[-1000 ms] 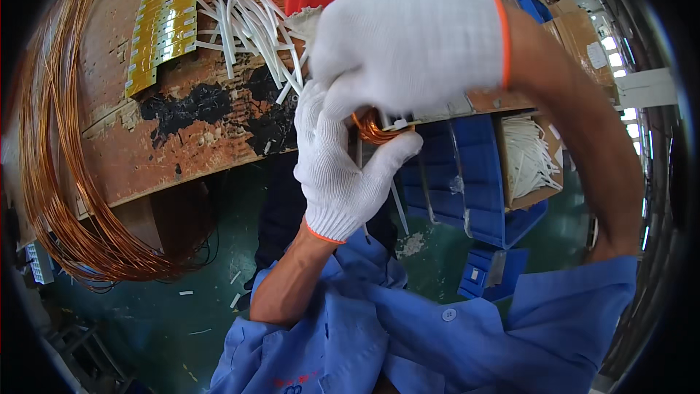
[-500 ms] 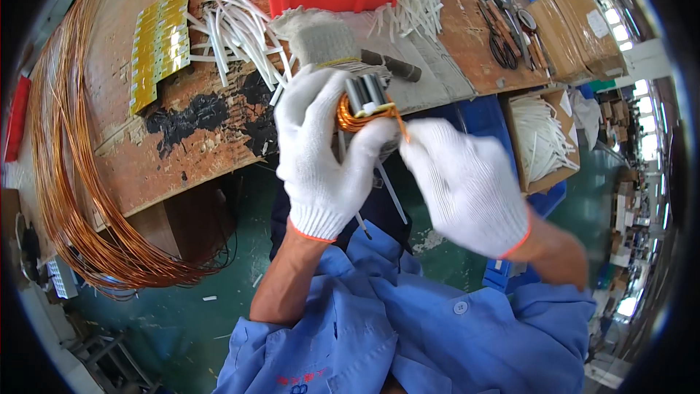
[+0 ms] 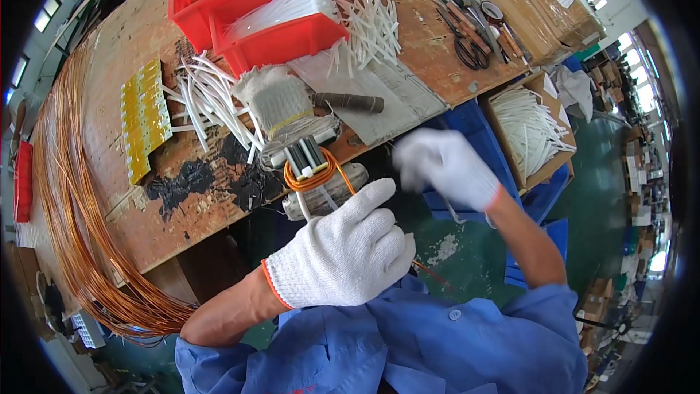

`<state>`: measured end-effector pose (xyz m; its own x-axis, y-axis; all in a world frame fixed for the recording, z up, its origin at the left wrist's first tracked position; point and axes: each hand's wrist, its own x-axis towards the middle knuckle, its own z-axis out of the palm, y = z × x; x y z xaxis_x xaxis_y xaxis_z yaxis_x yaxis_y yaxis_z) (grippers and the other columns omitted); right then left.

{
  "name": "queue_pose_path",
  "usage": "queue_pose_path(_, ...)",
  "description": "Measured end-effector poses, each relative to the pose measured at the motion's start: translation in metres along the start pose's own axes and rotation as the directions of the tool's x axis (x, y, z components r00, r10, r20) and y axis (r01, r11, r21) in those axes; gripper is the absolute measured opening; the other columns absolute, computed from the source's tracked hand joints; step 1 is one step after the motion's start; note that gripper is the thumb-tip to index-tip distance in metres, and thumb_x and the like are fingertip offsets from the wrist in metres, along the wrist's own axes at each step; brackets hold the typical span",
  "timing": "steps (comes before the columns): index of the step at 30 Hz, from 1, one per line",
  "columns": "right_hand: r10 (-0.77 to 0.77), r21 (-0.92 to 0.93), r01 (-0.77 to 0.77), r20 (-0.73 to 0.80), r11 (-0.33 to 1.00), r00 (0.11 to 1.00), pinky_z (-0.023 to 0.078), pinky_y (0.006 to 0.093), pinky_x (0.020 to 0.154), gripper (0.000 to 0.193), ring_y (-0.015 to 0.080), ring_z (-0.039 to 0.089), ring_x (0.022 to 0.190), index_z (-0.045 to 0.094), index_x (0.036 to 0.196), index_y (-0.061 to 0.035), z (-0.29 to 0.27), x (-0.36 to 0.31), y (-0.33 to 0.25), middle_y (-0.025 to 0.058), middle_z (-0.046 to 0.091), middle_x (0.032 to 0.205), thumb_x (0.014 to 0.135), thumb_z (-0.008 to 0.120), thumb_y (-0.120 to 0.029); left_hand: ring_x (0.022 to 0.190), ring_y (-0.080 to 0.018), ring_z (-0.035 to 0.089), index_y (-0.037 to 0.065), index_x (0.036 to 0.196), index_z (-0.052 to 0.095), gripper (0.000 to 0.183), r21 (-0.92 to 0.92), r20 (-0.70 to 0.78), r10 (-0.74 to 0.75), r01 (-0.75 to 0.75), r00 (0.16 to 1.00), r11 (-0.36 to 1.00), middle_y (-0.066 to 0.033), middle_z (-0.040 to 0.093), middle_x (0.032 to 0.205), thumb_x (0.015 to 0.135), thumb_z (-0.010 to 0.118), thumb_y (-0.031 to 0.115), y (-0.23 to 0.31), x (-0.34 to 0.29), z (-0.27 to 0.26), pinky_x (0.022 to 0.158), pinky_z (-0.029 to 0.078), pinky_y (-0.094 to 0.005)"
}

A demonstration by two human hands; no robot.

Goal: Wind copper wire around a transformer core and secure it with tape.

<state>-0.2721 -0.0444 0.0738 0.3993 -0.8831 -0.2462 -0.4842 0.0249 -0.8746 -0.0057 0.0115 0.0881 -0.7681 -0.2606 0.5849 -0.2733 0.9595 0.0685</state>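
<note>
Coil: loops of glossy orange copper wire [image 3: 297,181], wound in a thick oval bundle; at the near edge of the worktop [image 3: 437,66], centre.
Core: dark grey, smooth, straight bars [image 3: 312,153], side by side inside the loops, pale yellow strips between them; a small white piece [image 3: 307,172] at the near end.
Orange lead: single strand [image 3: 345,175], running from the coil's right side to the left hand.
White sleeves: slim matte tubing [image 3: 302,206], from the coil's near side toward the same hand.
Left hand: white knitted glove, orange-edged cuff [image 3: 343,255]; grip curled closed about the orange lead, index finger pointing far and right.
Right hand: matching glove [image 3: 448,168], blurred, right of the coil and apart from it; state of its grip cannot be told.
Supports: grey cloth-wrapped block [image 3: 273,98], yellow band round it, just beyond the coil; grey, rough-surfaced roll [image 3: 354,175] on the near side.
Wire stock: long, shiny copper hank [image 3: 73,211], far left to near left.
Sheet: stepped, glossy yellow panel [image 3: 142,124], left.
Tubing: loose white lengths [image 3: 208,102], between panel and block.
Bins: red plastic [image 3: 284,47], far, holding thin white strips [image 3: 284,11].
Carton: brown cardboard [image 3: 536,168], right, full of short white pieces [image 3: 526,128].
Worktop: worn brown wood, scarred, black patches.
</note>
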Motion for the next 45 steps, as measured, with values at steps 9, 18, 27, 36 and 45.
queue_pose_path(9, -0.634, -0.829, 0.55, 0.372, 0.103, 0.678, 0.061, 0.0497, 0.09, 0.036, 0.0394, 0.071, 0.108, 0.077, 0.118, -0.0101, -0.036, 0.229, 0.051, 0.0173, 0.071, 0.116, 0.085, 0.066, -0.002, 0.075, -0.0294, 0.061, 0.007, 0.075, 0.06, 0.015, -0.095, -0.103, -0.12, 0.111, 0.987, 0.989, -0.006, 0.048, 0.073, 0.065, 0.069, 0.015, 0.01, -0.003, 0.004, 0.102, 0.059, -0.0526)
queue_pose_path(18, -0.742, -0.279, 0.711, -0.008, 0.645, 0.67, 0.056, 0.039, 0.102, 0.02, 0.0294, 0.068, 0.12, 0.069, 0.1, -0.0007, -0.014, 0.12, -0.011, 0.0158, 0.069, 0.124, 0.087, 0.063, 0.014, 0.07, -0.0262, 0.062, 0.009, 0.073, 0.069, 0.017, -0.007, -0.1, -0.028, 0.027, 0.995, 1.0, -0.004, 0.06, 0.076, 0.08, 0.072, 0.025, 0.018, 0.003, 0.023, 0.072, 0.049, -0.043)
queue_pose_path(27, -0.063, 0.302, 0.259, -0.532, 0.918, 0.845, 0.046, 0.0339, 0.1, 0.027, 0.0197, 0.063, 0.111, 0.061, 0.128, 0.0014, 0.007, -0.091, 0.057, 0.0108, 0.064, 0.119, 0.115, 0.061, -0.023, 0.064, -0.0355, 0.073, 0.007, 0.077, 0.072, 0.021, -0.215, 0.166, -0.096, 0.131, 0.981, 0.968, -0.0094, 0.068, 0.076, 0.081, 0.075, 0.028, 0.019, 0.039, 0.038, 0.047, 0.048, -0.0502)
queue_pose_path(36, -0.094, -0.142, 0.038, -0.414, 0.989, 0.905, 0.054, 0.0421, 0.067, 0.02, 0.0317, 0.071, 0.073, 0.077, 0.115, 0.0029, 0.067, -0.172, 0.01, 0.0155, 0.076, 0.085, 0.109, 0.07, -0.014, 0.074, -0.0349, 0.08, 0.007, 0.09, 0.083, 0.021, -0.249, 0.466, -0.123, 0.264, 0.876, 0.932, -0.0113, 0.077, 0.08, 0.081, 0.075, 0.023, 0.032, 0.058, 0.036, 0.053, 0.056, -0.0485)
queue_pose_path(45, -0.348, -0.428, 0.161, -0.405, 0.889, 0.845, 0.055, 0.0465, 0.068, 0.015, 0.0376, 0.072, 0.072, 0.077, 0.106, 0.0048, 0.072, -0.203, 0.024, 0.0201, 0.073, 0.084, 0.105, 0.073, -0.01, 0.073, -0.0343, 0.079, 0.009, 0.093, 0.086, 0.023, -0.323, 0.569, -0.039, 0.267, 0.821, 0.908, -0.012, 0.078, 0.078, 0.08, 0.076, 0.026, 0.051, 0.074, 0.032, 0.055, 0.056, -0.0456)
